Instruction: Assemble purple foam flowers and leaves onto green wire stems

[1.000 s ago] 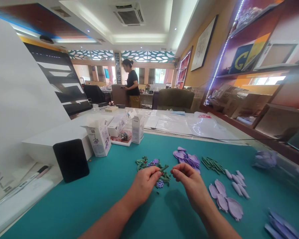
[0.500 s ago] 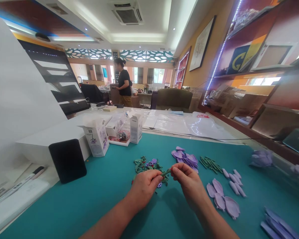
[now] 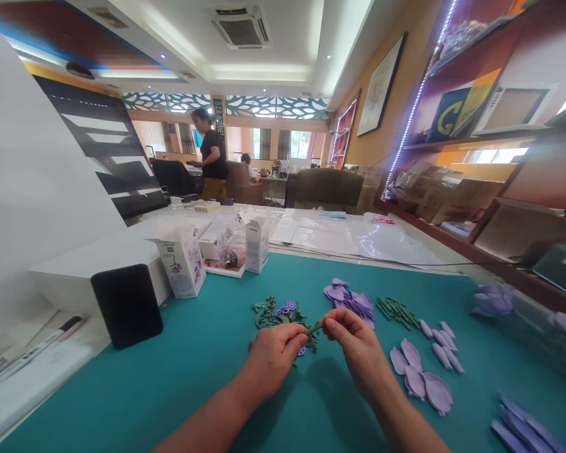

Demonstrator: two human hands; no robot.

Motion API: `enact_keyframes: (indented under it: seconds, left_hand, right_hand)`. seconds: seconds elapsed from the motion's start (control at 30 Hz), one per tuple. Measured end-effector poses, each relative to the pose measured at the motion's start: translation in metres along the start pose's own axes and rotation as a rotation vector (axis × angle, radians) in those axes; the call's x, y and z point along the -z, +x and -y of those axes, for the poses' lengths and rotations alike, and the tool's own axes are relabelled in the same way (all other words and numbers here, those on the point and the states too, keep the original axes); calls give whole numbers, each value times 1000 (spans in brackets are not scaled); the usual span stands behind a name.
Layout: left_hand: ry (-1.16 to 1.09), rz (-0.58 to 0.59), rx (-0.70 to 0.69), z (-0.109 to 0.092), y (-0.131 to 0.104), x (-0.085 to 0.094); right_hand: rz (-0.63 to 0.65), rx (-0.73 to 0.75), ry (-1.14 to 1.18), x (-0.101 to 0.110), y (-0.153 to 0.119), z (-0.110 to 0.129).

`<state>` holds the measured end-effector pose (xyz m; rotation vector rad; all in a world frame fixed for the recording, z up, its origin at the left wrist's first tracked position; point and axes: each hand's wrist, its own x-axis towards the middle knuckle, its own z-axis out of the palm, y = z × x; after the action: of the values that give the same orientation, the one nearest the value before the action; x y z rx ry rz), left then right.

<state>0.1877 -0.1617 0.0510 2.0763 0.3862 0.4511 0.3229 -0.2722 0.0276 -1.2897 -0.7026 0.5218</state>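
Observation:
Between my two hands is a short green stem piece (image 3: 314,327). My left hand (image 3: 276,352) pinches its left end between thumb and fingers. At its other end my right hand (image 3: 351,336) is closed on a small red piece (image 3: 325,322), which touches or joins the stem; I cannot tell which. Behind my left hand lies a loose pile of green leaf-like parts (image 3: 265,311) with purple wheel-shaped parts (image 3: 290,306) among them. Beyond my right hand are stacked purple petals (image 3: 351,299) and several green sticks (image 3: 397,313).
To the right lie pale petals (image 3: 438,391), small lilac rolls (image 3: 446,352) and long purple strips (image 3: 523,421) on the green mat (image 3: 179,384). A black tablet-like panel (image 3: 127,306), printed cartons (image 3: 182,267) and a white tray (image 3: 226,269) stand left. A person (image 3: 212,154) is in the background.
Both hands keep nearly the same grip and position on the green stem piece. The person in the background has moved left, and someone seated behind now shows.

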Motion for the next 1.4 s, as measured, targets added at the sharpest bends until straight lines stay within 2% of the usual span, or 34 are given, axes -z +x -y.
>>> enact_keyframes:
  seconds: [0.23,0.5,0.93,1.03,1.2,1.3,1.4]
  left_hand:
    - [-59,30,40,2,0,-2]
    - [-63,62,67,-1,-1,-1]
    - [-150,76,99,-3,0,-1]
    - [-276,164,198,1,3,2]
    - [-469,230,365,11,8,10]
    - [-503,260,412,13,9,13]
    - [-467,284,411,13,9,15]
  right_hand:
    - [32,23,-9,-1,-2,0]
    - [10,37,-36,-1,-1,-1]
    - [20,4,5,0,-2,-3]
    - [-27,7,45,-1,0,-4]
    - [-223,-28,133,11,9,-5]
    - [-313,-41,163,22,15,-5]
    - [-342,-71,179,30,19,-5]
